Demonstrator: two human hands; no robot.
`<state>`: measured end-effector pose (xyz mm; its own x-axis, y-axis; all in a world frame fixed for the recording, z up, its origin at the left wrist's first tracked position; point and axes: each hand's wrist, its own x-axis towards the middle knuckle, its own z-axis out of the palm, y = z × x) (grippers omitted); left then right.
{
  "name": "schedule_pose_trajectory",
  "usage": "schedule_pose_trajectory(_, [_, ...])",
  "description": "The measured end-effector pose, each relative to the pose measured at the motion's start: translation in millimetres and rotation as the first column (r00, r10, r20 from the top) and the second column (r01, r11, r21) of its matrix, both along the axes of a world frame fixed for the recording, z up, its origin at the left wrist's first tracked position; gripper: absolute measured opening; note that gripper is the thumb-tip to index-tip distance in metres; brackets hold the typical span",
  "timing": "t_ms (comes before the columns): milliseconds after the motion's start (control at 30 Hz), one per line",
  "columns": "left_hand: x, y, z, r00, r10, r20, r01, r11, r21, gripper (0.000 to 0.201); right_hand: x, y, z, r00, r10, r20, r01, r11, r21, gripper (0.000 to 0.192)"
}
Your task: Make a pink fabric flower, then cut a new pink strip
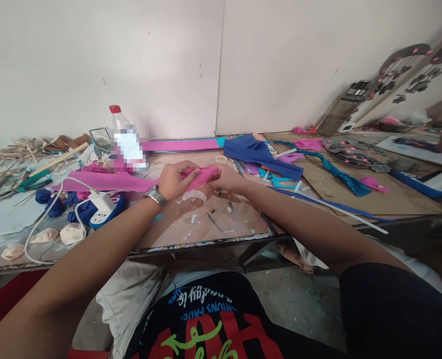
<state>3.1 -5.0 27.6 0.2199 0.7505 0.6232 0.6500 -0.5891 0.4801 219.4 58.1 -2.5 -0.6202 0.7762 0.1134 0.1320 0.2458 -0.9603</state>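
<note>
- We hold a pink strip (131,180) of soft sheet material between both hands, at its right end, low over the surface (206,224) in front of us.
- Our left hand (175,180) grasps it from above, fingers curled over the folded end, a metal watch (156,195) on the wrist.
- Our right hand (226,178) pinches the tip of the same end, thumb and fingertips closed on it; the two hands nearly touch.
- The rest of the strip trails away to the left of our left hand, lying flat and limp on the surface, past a white charger (101,203) and its cable.
- We judge the strip light, pliable and easy to crease; it looks like it would sag if held by one end, so holding near the fold with both hands suits it.
- Both forearms reach forward and converge, wrists low, elbows spread out.
- Beyond the hands stands a plastic bottle (122,130) with a red cap; further to the right of our right hand lies a blue sheet (260,152) among coloured scraps.
- Left of the left hand, near us, lie cream fabric roses (62,234).
</note>
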Motion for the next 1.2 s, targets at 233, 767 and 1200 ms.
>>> schedule_pose_trajectory(233, [1,-3,1.1,0.999,-0.039,-0.006,0.039,0.999,-0.011,0.031,0,-3,4.7,0.991,-0.112,0.078,0.106,0.992,0.075,0.031])
schedule_pose_trajectory(767, [-1,5,-0.9,0.994,0.031,0.108,-0.014,0.988,-0.154,0.03,1,-6,16.3,0.994,-0.076,-0.074,0.098,0.925,0.366,0.048])
schedule_pose_trajectory(1200, [2,3,-1.2,0.989,-0.076,0.127,0.103,0.97,-0.22,0.027,3,-21,30.2,0.981,-0.187,0.052,0.12,0.795,0.595,0.028])
